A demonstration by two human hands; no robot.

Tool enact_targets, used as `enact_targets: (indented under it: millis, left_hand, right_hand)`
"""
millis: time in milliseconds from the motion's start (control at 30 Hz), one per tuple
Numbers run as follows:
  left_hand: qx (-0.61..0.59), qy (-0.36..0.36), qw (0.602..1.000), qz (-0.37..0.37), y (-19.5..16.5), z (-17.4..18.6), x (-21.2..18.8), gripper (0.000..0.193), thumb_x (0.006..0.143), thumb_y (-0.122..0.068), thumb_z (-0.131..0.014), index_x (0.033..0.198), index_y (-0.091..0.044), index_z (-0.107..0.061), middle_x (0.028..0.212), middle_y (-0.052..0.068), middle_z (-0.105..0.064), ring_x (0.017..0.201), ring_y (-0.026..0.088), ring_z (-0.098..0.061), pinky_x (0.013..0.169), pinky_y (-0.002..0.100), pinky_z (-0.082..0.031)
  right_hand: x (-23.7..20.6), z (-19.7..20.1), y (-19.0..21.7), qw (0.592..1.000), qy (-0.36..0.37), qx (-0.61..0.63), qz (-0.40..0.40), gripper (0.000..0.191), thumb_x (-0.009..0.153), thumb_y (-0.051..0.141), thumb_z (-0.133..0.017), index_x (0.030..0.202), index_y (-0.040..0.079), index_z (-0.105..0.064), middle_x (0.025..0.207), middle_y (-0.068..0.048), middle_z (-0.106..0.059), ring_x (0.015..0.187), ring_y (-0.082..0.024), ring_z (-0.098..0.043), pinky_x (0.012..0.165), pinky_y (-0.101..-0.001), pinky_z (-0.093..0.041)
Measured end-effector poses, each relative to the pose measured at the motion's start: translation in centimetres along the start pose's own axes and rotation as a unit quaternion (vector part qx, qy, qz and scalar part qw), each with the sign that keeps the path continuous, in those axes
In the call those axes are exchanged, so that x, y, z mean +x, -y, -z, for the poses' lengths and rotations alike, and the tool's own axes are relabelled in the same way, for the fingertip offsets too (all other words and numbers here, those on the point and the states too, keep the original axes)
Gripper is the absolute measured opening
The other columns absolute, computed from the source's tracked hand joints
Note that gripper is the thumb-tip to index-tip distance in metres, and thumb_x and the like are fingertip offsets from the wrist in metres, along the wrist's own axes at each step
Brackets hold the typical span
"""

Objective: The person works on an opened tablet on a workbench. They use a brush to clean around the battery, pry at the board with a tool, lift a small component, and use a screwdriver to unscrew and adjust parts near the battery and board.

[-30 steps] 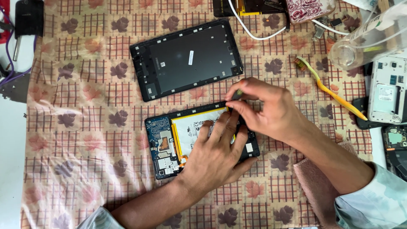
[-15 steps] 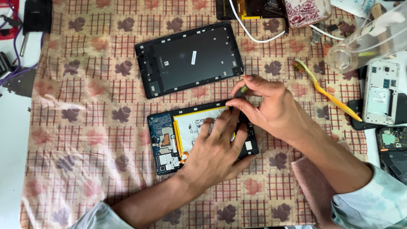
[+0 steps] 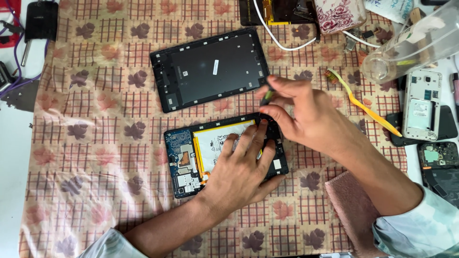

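While left hand [image 3: 239,172] lies flat on opened tablet [image 3: 191,162] | right hand [image 3: 301,117] pinches small tool [image 3: 267,95]

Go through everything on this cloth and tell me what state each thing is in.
Opened black tablet: back off, circuit board and battery exposed.
Black tablet back cover: detached, lying inside-up.
Left hand: flat on the battery.
Right hand: pinching a small tool.
Yellow toothbrush: lying flat.

I see bright, even daylight with soft shadows under my hands; the clear plastic bottle [image 3: 411,45] at two o'clock glares, slightly blurred.
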State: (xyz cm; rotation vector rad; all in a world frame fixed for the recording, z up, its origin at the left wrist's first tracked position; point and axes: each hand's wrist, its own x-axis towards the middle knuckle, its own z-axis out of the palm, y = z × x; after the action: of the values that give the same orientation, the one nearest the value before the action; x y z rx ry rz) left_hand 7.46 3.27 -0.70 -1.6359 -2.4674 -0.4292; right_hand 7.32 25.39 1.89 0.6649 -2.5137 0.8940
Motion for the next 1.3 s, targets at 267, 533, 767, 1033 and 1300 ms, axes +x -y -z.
enact_targets:
  millis: [267, 533, 767, 1033, 1300]
  left_hand:
    - [0.003, 0.013, 1.000, 0.000, 0.1, 0.2, 0.1, 0.071, 0.089, -0.062, -0.063, 0.121, 0.001, -0.060, 0.144, 0.032, -0.049, 0.133, 0.040, -0.044, 0.099, 0.058, -0.045]
    - [0.000, 0.003, 1.000, -0.001, 0.0, 0.1, 0.0, 0.071, 0.088, -0.062, -0.063, 0.122, 0.001, -0.060, 0.143, 0.032, -0.049, 0.134, 0.039, -0.043, 0.100, 0.058, -0.044]
    - [-0.003, 0.005, 1.000, 0.000, 0.1, -0.1, -0.2, 0.070, 0.090, -0.062, -0.063, 0.121, 0.000, -0.060, 0.144, 0.032, -0.049, 0.134, 0.039, -0.043, 0.100, 0.058, -0.044]
    - [-0.007, -0.003, 1.000, -0.001, 0.0, -0.1, -0.2, 0.069, 0.089, -0.061, -0.065, 0.120, 0.000, -0.060, 0.142, 0.032, -0.050, 0.133, 0.039, -0.044, 0.099, 0.057, -0.044]
    - [-0.007, 0.008, 1.000, 0.003, 0.0, -0.1, -0.3, 0.068, 0.089, -0.061, -0.064, 0.120, 0.000, -0.057, 0.144, 0.032, -0.047, 0.135, 0.040, -0.042, 0.102, 0.058, -0.042]
  right_hand:
    - [0.5, -0.7, 0.4, 0.999, -0.028, 0.005, -0.020, 0.044, 0.103, 0.003, -0.070, 0.125, -0.007, -0.033, 0.103, -0.023, -0.072, 0.092, -0.026, -0.080, 0.069, -0.0272, -0.065]
    - [0.6, -0.3, -0.3, 0.997, -0.062, 0.036, -0.011, 0.066, 0.098, 0.010, -0.080, 0.130, -0.005, -0.025, 0.101, -0.022, -0.069, 0.092, -0.026, -0.078, 0.081, -0.0311, -0.068]
    - [0.9, -1.4, -0.5, 0.996, -0.047, 0.061, -0.044, 0.076, 0.099, 0.001, -0.076, 0.149, 0.004, -0.018, 0.103, -0.022, -0.071, 0.095, -0.029, -0.080, 0.080, -0.0357, -0.066]
    - [0.8, -1.1, -0.5, 0.961, 0.022, 0.254, -0.111, 0.069, 0.104, -0.011, -0.056, 0.154, 0.009, -0.013, 0.113, -0.024, -0.071, 0.107, -0.028, -0.079, 0.094, -0.0395, -0.070]
    - [0.9, -2.1, -0.5, 0.977, -0.049, 0.186, -0.092, 0.076, 0.101, -0.007, -0.071, 0.151, 0.011, -0.017, 0.106, -0.023, -0.070, 0.099, -0.027, -0.079, 0.085, -0.0378, -0.067]
